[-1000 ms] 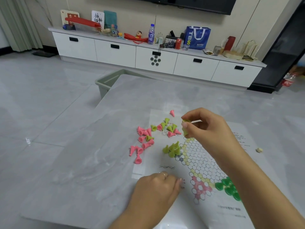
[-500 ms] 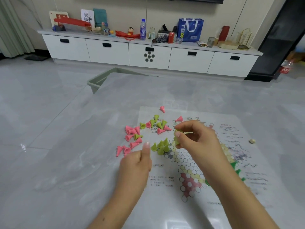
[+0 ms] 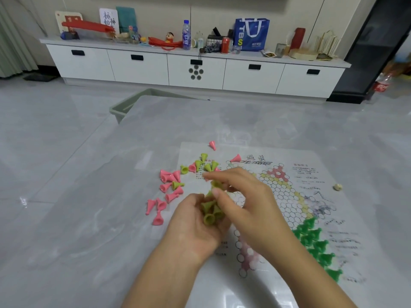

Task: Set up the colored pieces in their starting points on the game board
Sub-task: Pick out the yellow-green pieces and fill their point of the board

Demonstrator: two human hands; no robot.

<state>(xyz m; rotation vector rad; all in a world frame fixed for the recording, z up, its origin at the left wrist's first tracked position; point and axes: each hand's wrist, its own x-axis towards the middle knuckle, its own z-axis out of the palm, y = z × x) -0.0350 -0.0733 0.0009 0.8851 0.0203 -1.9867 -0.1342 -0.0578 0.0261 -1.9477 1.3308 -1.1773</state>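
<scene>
Mostly grey marble table (image 3: 89, 218), white cabinet (image 3: 195, 70) behind.

Ahead of me: glossy grey tiled floor (image 3: 55, 134), long white drawer cabinet (image 3: 195, 67) against beige wall (image 3: 211, 10); apparently a curtain (image 3: 13, 36) far left.

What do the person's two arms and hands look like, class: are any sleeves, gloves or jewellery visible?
Both forearms are bare, with no sleeves in view. The left hand and right hand wear no gloves. No watch or bracelet shows; any ring cannot be made out here.
</scene>
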